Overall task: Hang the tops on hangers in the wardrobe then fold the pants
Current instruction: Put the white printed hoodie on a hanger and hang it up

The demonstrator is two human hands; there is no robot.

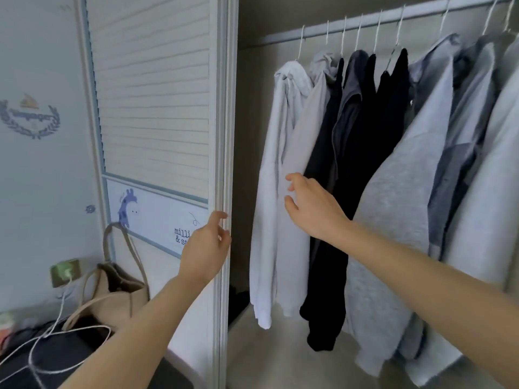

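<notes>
The wardrobe stands open, with its white sliding door (157, 108) pushed to the left. Several tops hang on white hangers from the rail (373, 21): a white hoodie (269, 192) at the left, then black tops (354, 153) and a grey sweater (398, 197) further right. My left hand (206, 248) rests on the door's right edge, fingers loosely bent against it. My right hand (311, 206) reaches into the wardrobe, fingers spread and relaxed, touching the pale top beside the white hoodie. No pants are in view.
A beige tote bag (115, 287) leans against the wall at lower left, beside a white cable (56, 332) lying over a dark surface. The wardrobe floor (280, 355) shows below the hanging tops. A green wall socket (66, 272) sits left of the bag.
</notes>
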